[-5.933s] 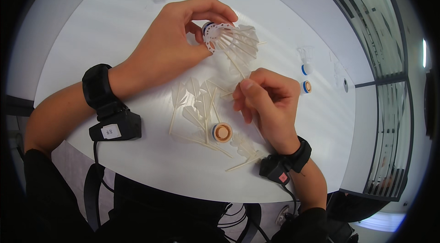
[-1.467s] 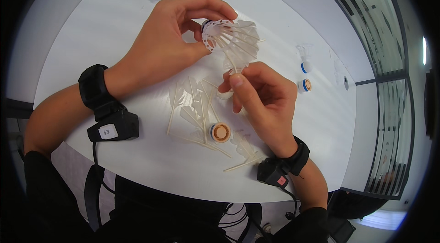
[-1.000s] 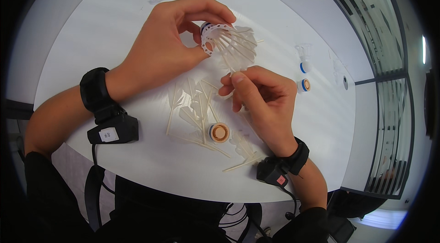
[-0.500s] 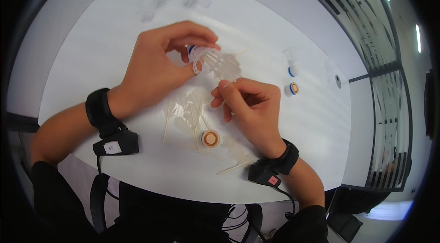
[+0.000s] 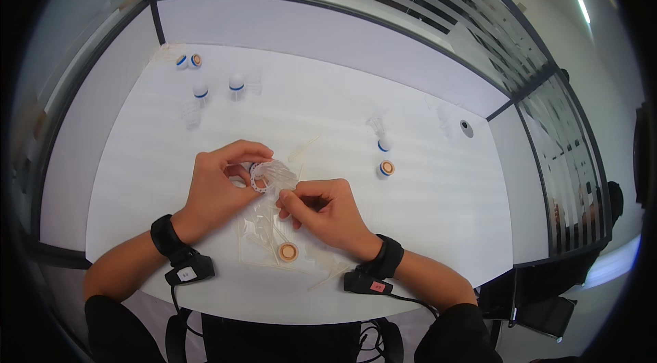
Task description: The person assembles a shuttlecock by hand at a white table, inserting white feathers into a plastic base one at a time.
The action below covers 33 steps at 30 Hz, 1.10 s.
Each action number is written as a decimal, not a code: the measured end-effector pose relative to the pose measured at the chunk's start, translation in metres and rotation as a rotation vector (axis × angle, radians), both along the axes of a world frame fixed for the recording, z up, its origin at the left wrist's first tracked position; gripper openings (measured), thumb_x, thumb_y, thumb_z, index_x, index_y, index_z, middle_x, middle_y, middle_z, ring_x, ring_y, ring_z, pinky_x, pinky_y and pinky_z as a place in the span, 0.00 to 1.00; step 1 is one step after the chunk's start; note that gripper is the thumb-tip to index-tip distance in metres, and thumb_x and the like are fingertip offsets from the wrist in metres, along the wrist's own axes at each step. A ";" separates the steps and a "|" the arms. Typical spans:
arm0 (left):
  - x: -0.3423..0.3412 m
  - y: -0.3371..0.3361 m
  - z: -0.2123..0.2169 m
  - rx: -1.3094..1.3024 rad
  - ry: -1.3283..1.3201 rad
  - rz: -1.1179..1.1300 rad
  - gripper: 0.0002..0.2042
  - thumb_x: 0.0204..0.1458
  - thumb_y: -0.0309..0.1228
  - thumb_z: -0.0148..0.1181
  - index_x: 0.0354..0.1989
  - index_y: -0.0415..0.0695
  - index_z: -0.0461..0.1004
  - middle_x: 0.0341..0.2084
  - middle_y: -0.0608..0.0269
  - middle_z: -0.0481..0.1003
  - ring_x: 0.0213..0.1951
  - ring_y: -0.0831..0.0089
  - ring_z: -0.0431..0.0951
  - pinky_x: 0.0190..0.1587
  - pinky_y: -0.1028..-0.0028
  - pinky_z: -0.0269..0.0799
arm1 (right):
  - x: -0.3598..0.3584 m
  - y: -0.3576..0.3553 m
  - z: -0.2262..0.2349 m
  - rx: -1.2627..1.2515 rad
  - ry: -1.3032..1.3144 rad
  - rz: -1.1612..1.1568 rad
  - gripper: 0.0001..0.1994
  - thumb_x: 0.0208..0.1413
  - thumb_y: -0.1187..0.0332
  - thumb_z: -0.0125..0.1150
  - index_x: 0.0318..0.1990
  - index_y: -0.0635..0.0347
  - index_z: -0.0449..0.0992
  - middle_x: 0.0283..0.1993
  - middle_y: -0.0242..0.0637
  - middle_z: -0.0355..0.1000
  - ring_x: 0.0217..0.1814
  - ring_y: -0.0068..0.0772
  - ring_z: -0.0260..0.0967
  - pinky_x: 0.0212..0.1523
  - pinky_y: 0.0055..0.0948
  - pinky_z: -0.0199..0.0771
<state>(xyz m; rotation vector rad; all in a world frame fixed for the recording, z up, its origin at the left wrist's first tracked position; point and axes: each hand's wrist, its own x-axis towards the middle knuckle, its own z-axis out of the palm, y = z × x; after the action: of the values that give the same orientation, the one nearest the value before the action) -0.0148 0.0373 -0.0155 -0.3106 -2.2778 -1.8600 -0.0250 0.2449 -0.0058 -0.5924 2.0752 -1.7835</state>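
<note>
My left hand (image 5: 217, 186) grips a white shuttlecock (image 5: 269, 177) by its perforated ring, with the feather skirt pointing right. My right hand (image 5: 324, 214) is closed just right of it, thumb and forefinger pinched at the skirt's lower feathers; what they pinch is too small to tell. Under both hands lies a loose pile of white feathers (image 5: 259, 233) on the white table (image 5: 438, 226). A round cork base (image 5: 288, 252) with an orange face rests at the near edge of the pile.
Two shuttlecock pieces with blue bands (image 5: 384, 156) stand right of centre. Several more (image 5: 205, 79) sit at the far left of the table. A small dark disc (image 5: 466, 128) lies at the far right. Glass partitions ring the table.
The view has tilted up and now shows the whole table. Both hands have stayed together on the shuttlecock, the right hand closing in on the skirt.
</note>
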 end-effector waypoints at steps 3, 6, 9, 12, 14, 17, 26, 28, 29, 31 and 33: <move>0.001 -0.001 0.000 0.012 -0.056 0.051 0.18 0.44 0.16 0.66 0.47 0.35 0.77 0.43 0.59 0.80 0.33 0.82 0.77 0.36 0.81 0.74 | -0.001 0.000 0.006 0.023 0.020 -0.011 0.14 0.63 0.65 0.62 0.29 0.67 0.80 0.21 0.29 0.75 0.21 0.12 0.66 0.23 0.16 0.63; 0.004 0.000 0.003 0.054 -0.141 0.070 0.19 0.45 0.15 0.64 0.48 0.36 0.75 0.44 0.60 0.78 0.47 0.76 0.78 0.46 0.77 0.74 | 0.002 0.008 -0.002 -0.002 0.145 0.047 0.10 0.58 0.68 0.68 0.27 0.64 0.80 0.18 0.27 0.71 0.18 0.12 0.58 0.21 0.19 0.57; 0.003 0.001 0.001 0.037 -0.150 0.081 0.19 0.45 0.14 0.63 0.48 0.36 0.74 0.43 0.60 0.78 0.47 0.75 0.78 0.46 0.78 0.73 | 0.002 0.010 0.005 -0.027 0.299 0.177 0.07 0.56 0.71 0.68 0.27 0.62 0.79 0.19 0.30 0.71 0.17 0.18 0.60 0.19 0.21 0.57; 0.007 -0.001 0.004 0.081 -0.200 0.111 0.19 0.46 0.13 0.62 0.49 0.36 0.73 0.43 0.59 0.78 0.48 0.75 0.78 0.49 0.77 0.71 | 0.001 0.010 0.010 -0.093 0.214 0.417 0.05 0.58 0.72 0.66 0.30 0.61 0.79 0.23 0.32 0.73 0.19 0.25 0.64 0.20 0.24 0.61; 0.013 -0.001 0.010 0.090 -0.224 0.134 0.19 0.47 0.12 0.61 0.50 0.35 0.72 0.44 0.58 0.78 0.49 0.74 0.77 0.51 0.76 0.71 | 0.007 0.005 0.016 -0.161 0.199 0.525 0.05 0.58 0.72 0.65 0.31 0.61 0.79 0.25 0.33 0.73 0.20 0.28 0.66 0.21 0.26 0.63; 0.004 0.002 0.011 0.056 -0.269 0.129 0.19 0.47 0.12 0.60 0.51 0.35 0.72 0.44 0.57 0.78 0.50 0.73 0.77 0.53 0.75 0.71 | 0.022 0.001 0.030 -0.189 0.213 0.767 0.04 0.60 0.73 0.60 0.38 0.65 0.77 0.31 0.38 0.72 0.28 0.39 0.73 0.29 0.37 0.73; 0.003 -0.003 0.008 0.127 -0.259 0.093 0.22 0.49 0.11 0.61 0.54 0.33 0.70 0.49 0.54 0.78 0.51 0.74 0.76 0.52 0.76 0.71 | 0.064 -0.028 0.027 -0.399 -0.513 1.092 0.19 0.58 0.74 0.57 0.54 0.67 0.59 0.47 0.52 0.68 0.48 0.56 0.69 0.51 0.42 0.69; 0.003 -0.004 0.011 0.074 -0.206 0.078 0.22 0.48 0.11 0.61 0.54 0.33 0.71 0.48 0.53 0.78 0.51 0.73 0.76 0.53 0.75 0.72 | 0.075 -0.033 0.020 -0.526 -0.519 1.066 0.15 0.63 0.68 0.55 0.48 0.68 0.59 0.38 0.52 0.66 0.42 0.55 0.67 0.48 0.43 0.66; 0.001 -0.004 0.010 0.066 -0.213 0.082 0.22 0.48 0.11 0.61 0.54 0.33 0.71 0.48 0.53 0.78 0.51 0.73 0.76 0.53 0.75 0.72 | 0.073 -0.035 0.020 -0.537 -0.522 1.069 0.15 0.63 0.68 0.55 0.48 0.68 0.59 0.38 0.52 0.66 0.42 0.55 0.67 0.48 0.43 0.66; 0.000 0.000 0.009 0.105 -0.191 0.042 0.22 0.47 0.10 0.61 0.54 0.33 0.71 0.48 0.53 0.78 0.51 0.73 0.76 0.53 0.75 0.72 | 0.064 -0.039 0.023 -0.305 -0.425 1.339 0.13 0.68 0.63 0.50 0.42 0.66 0.59 0.31 0.53 0.63 0.38 0.56 0.64 0.43 0.45 0.64; 0.002 -0.005 0.004 0.168 -0.237 0.051 0.22 0.47 0.10 0.61 0.53 0.33 0.71 0.48 0.53 0.78 0.51 0.73 0.77 0.54 0.75 0.72 | 0.064 -0.041 0.028 -0.441 -0.433 1.221 0.17 0.72 0.60 0.44 0.35 0.66 0.60 0.25 0.53 0.60 0.32 0.57 0.62 0.37 0.46 0.60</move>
<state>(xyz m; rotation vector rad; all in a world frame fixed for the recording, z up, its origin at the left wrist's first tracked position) -0.0129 0.0325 -0.0119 -0.0076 -2.2257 -2.1449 0.0391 0.2044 0.0219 -1.1235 0.6668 -1.3531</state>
